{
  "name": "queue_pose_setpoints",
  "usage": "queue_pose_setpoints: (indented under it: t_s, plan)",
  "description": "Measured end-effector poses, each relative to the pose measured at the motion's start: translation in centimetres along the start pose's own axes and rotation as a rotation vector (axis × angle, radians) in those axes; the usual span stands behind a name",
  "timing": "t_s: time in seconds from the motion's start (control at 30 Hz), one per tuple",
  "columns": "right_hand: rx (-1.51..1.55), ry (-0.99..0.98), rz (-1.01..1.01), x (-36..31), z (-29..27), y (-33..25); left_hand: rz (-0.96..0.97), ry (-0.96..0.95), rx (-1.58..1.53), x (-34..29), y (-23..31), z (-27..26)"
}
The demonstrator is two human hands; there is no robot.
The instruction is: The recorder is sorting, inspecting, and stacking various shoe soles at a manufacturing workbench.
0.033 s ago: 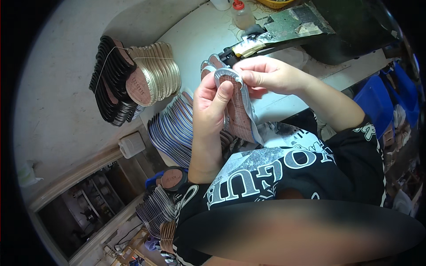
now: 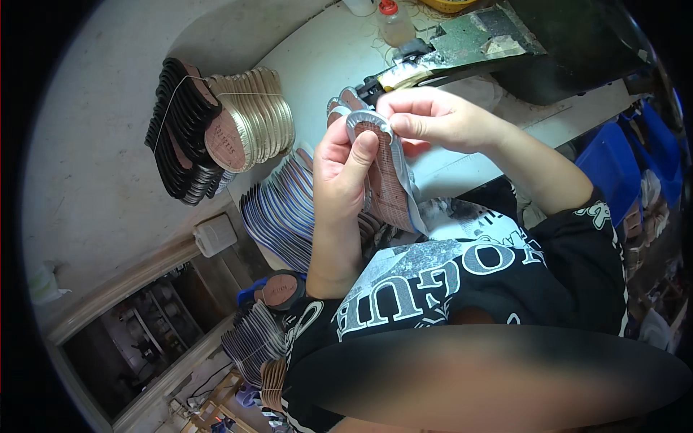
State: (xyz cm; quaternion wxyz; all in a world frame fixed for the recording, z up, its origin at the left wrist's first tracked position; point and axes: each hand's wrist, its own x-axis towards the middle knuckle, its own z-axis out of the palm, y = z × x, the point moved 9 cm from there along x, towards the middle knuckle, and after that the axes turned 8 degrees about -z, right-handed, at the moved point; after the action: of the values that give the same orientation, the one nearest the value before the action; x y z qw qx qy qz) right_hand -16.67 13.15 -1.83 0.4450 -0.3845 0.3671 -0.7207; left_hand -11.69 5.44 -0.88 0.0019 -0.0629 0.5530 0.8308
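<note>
Between my hands is a shoe insole, its brown, grid-marked underside toward me and a silvery folded strip around its rim. My left hand grips its left side, thumb pressed flat on the brown face near the rounded end. At the upper right of that end, my right hand pinches the silver edge between thumb and fingers. Just behind the hands, more silver-edged insoles lie by the dark front part of a worn green machine. My fingers hide part of the rim.
Tied bundles of black insoles and gold insoles stand at the left of the white table. A row of silver-blue insoles fans out beside my left forearm. Behind are a red-capped bottle and yellow basket; blue bins stand right.
The rounded end of the insole has shifted very slightly left together with my fingers. Both hands keep the same hold.
</note>
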Motion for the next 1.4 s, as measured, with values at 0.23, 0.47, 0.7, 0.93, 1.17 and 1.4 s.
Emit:
queue_pose_setpoints:
  t_s: [0.23, 0.47, 0.7, 0.93, 1.17, 1.4]
  plan:
    - [-0.416, 0.144, -0.132, -0.4, -0.9, -5.0, 0.099, 0.115, 0.151, -0.4, 0.8, 0.3]
    - [-0.307, 0.092, -0.042, -0.7, -0.4, -5.5, 0.134, 0.097, 0.309, -1.1, 1.9, 1.2]
    - [-0.271, 0.0, 0.029, -0.6, -1.0, -4.3, 0.235, 0.177, 0.595, -1.6, 3.4, 1.4]
    - [-0.603, 0.173, -0.188, -0.8, 0.4, -6.4, 0.224, 0.209, 0.576, -1.5, 3.7, 0.8]
    - [-0.222, 0.151, -0.084, -0.8, 0.3, -4.6, 0.118, 0.207, 0.34, -1.7, 3.3, 1.5]
    - [-0.128, 0.206, -0.065, -1.0, 0.1, -3.5, 0.162, 0.205, 0.252, -1.5, 3.0, 0.9]
